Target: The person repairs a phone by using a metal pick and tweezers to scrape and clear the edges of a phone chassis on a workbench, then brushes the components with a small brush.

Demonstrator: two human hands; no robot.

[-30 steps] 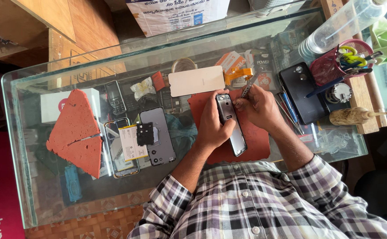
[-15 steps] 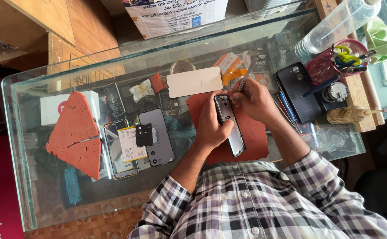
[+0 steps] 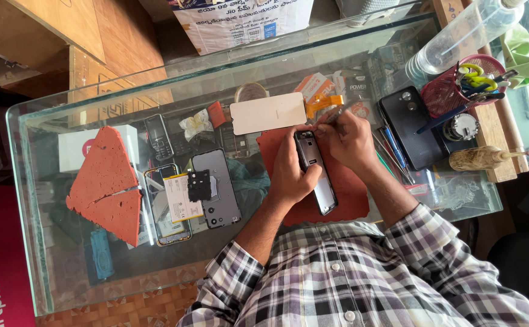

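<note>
My left hand [image 3: 292,172] grips an opened grey phone frame [image 3: 320,181] and holds it over a red mat [image 3: 352,197] on the glass counter [image 3: 46,266]. At the phone's top end, my right hand [image 3: 346,139] is closed on a thin metal tool [image 3: 331,116] whose tip touches it. A beige back cover [image 3: 267,113] lies just beyond the hands. Left of my left hand sit a grey phone back [image 3: 216,188] with a small black part on it and a battery [image 3: 183,197].
Two red-orange triangular slabs [image 3: 104,181] lie at the left. A black phone [image 3: 407,124], loose screwdrivers [image 3: 391,154], a red basket of tools [image 3: 461,91], a clear bottle [image 3: 458,36] and a wooden-handled tool [image 3: 482,158] crowd the right. A keypad phone [image 3: 157,136] lies behind.
Both hands stay on the phone frame. The right hand with the tool has shifted slightly at the phone's top end. Nothing was picked up or let go.
</note>
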